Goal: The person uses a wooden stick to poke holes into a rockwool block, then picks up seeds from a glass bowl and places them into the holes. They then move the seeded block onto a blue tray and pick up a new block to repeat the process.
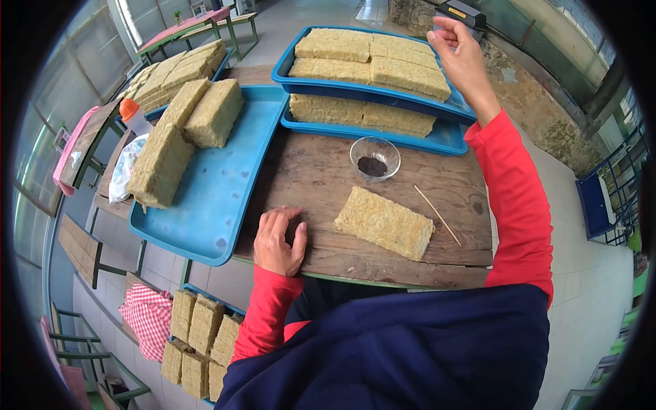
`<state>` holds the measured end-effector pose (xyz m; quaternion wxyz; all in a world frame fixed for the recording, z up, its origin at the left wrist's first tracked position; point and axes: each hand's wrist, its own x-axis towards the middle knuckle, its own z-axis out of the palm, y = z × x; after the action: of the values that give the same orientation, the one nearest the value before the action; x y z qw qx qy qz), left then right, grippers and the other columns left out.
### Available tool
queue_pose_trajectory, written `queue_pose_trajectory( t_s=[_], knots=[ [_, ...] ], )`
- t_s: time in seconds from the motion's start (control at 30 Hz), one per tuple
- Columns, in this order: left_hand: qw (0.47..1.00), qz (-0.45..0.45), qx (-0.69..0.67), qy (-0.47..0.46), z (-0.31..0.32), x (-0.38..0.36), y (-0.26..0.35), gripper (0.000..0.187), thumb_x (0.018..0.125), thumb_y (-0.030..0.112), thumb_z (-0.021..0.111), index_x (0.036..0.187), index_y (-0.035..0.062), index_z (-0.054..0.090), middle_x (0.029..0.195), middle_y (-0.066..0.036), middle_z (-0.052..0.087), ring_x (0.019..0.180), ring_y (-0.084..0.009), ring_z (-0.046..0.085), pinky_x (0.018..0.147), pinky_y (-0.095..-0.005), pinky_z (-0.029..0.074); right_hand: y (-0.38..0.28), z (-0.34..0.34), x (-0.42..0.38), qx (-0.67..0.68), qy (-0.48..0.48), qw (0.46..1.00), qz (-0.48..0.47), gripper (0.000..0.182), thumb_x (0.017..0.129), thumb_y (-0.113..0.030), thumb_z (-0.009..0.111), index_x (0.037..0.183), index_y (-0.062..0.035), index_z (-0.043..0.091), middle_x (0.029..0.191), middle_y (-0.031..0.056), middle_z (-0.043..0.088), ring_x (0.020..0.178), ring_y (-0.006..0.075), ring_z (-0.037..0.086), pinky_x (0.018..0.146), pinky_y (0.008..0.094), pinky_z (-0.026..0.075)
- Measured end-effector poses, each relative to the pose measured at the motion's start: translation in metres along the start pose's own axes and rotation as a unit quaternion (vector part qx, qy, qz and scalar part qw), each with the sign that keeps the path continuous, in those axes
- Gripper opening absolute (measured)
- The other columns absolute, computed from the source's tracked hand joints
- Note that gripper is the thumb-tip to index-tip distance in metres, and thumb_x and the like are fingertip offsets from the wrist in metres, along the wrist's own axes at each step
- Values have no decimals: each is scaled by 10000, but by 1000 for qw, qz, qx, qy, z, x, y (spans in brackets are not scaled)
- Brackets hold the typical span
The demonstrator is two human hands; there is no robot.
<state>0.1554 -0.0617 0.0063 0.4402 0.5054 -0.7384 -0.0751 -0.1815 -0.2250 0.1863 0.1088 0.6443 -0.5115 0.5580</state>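
Observation:
My left hand (279, 240) rests at the near edge of the wooden table (307, 174), thumb apart from the loosely bent fingers, holding nothing. Raised at the upper right, my right hand (463, 60) is over the right end of the upper blue tray (383, 87); its fingers are loosely curled and apart, with nothing visible in them. A flat yellowish block of fibrous growing medium (385, 223) lies on the table between my arms. Behind it stands a small glass bowl (375, 147) with dark grains (372, 167) inside. A thin wooden stick (438, 216) lies right of the block.
Two blue trays of blocks are stacked at the back, the lower tray (447, 137) partly hidden. On the left, another blue tray (205, 205) holds several upright blocks (161, 164). More blocks (205, 324) stand in a tray below, beside a red checked cloth (147, 318).

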Motion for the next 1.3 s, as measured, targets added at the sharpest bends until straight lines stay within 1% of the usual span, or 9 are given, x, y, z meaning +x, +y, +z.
queue_pose_trajectory(
  t_s=[0.13,0.27,0.37,0.53,0.73,0.8,1.0,1.07,1.3],
  knots=[
    [1000,0,6,-5,1,-1,-1,224,790,103,655,999,22,650,997,-171,646,1029,-352,591,892,-401,468,-91,-19,-57,-26,-380,924,-20,135,870,-179,624,920,-64,674,745,129,670,736,280,668,697,402,520],
    [999,22,-3,-44,2,1,1,221,792,105,655,999,27,658,1023,-148,657,1070,-350,579,919,-409,458,-79,11,-111,-150,-512,845,-34,100,833,-120,613,873,-74,692,823,165,689,797,346,670,707,449,525],
    [996,45,-52,-65,4,3,19,297,803,136,657,1077,22,644,1078,-152,652,1094,-356,568,943,-424,443,-69,38,-125,-216,-549,807,-28,102,801,-84,612,839,-54,702,856,170,698,848,336,681,737,450,532],
    [989,32,-71,-124,13,3,36,442,831,200,669,1214,5,565,1123,-203,615,1066,-378,558,945,-419,434,-56,66,-132,-268,-555,788,-8,143,766,-61,610,852,-11,711,931,198,699,913,347,680,760,439,541],
    [985,64,-72,-145,5,-10,42,463,861,263,660,1233,18,533,1056,-160,636,1022,-362,589,1035,-524,362,-50,67,-127,-274,-561,781,4,178,764,-65,600,882,11,710,963,217,693,929,363,675,766,433,544],
    [973,8,-123,-197,-5,-13,48,487,843,252,683,1253,24,553,1021,-144,667,1018,-331,622,1067,-522,348,-49,63,-128,-268,-562,782,7,179,767,-60,593,883,14,709,960,215,693,928,366,673,766,435,543],
    [971,32,-140,-193,-9,-18,41,454,848,246,685,1239,52,559,974,-112,659,977,-300,625,1044,-522,378,-59,33,-137,-211,-483,850,12,98,779,-103,627,822,-50,698,888,172,690,858,361,665,710,443,530],
    [973,35,-141,-179,-10,-12,39,412,844,226,684,1199,42,587,967,-118,661,970,-304,626,1031,-510,392,-67,17,-145,-150,-376,912,-64,56,789,-119,650,794,-70,677,807,141,661,780,345,650,663,440,512],
    [985,95,-120,-74,9,-2,29,258,796,135,683,1031,30,661,972,-130,666,943,-351,614,894,-425,472,-129,-56,-180,-33,-308,951,-21,54,799,-106,673,772,-63,654,743,97,591,704,303,612,615,411,482]
  ],
)
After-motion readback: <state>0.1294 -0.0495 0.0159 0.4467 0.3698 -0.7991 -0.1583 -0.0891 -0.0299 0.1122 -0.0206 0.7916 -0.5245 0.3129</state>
